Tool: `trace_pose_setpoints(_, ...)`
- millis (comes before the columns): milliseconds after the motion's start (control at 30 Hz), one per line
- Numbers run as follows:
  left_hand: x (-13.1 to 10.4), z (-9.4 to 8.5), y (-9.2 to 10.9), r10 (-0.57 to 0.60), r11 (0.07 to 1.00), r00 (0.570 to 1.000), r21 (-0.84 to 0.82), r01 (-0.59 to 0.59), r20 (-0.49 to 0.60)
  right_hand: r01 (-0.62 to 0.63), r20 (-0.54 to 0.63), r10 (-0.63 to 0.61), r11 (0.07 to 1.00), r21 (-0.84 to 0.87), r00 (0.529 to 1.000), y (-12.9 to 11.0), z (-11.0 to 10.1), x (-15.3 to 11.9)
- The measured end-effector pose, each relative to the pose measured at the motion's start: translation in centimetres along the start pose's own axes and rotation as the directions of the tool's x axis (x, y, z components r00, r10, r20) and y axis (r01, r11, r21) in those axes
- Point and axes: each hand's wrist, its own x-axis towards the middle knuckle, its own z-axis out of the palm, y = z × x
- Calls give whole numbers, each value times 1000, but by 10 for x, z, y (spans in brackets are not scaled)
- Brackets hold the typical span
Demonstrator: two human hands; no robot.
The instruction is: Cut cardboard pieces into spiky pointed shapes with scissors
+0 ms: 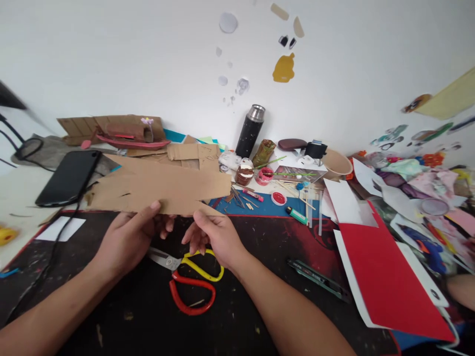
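A flat, irregularly cut piece of brown cardboard (166,185) is held up over the back of the dark mat. My left hand (129,237) grips its lower edge, thumb on the front face and fingers behind. At the lower right corner of the cardboard, my right hand (215,237) pinches the edge between thumb and fingers. Below the hands lie scissors (193,282) with one red and one yellow handle, their blades partly hidden by my left hand.
A phone (69,178) lies left. Behind stand a cardboard boat (129,136), a black thermos (250,131) and open paint jars (245,172). A cutter knife (319,279) and red sheet (393,277) are right. A person's arm (460,290) shows at the right edge.
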Motion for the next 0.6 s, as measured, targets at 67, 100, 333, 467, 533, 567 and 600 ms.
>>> trace_pose_setpoints(67,2,-2,0,26,999,1000,-35,-26,-11,-11,34,11,1000,-22,999,1,-1,0)
trace_pose_setpoints(100,3,-3,1,31,998,999,-56,-32,-14,-16,49,18,999,-35,999,1,-2,0)
trace_pose_setpoints(333,12,0,13,-58,976,963,-216,0,-263,7,10,-7,1000,-6,1000,4,-7,4)
trace_pose_setpoints(467,13,-1,12,-177,973,929,-198,116,-326,47,-133,-38,997,65,990,-1,-9,5)
trace_pose_setpoints(533,12,-4,10,-159,985,943,-118,129,-294,60,-151,-47,995,78,987,-4,-11,5)
trace_pose_setpoints(567,11,-5,9,-131,991,952,-73,116,-277,58,-144,-47,996,73,988,-6,-12,5)
trace_pose_setpoints(600,10,-7,9,-99,995,960,-31,94,-261,51,-135,-42,997,65,990,-7,-13,5)
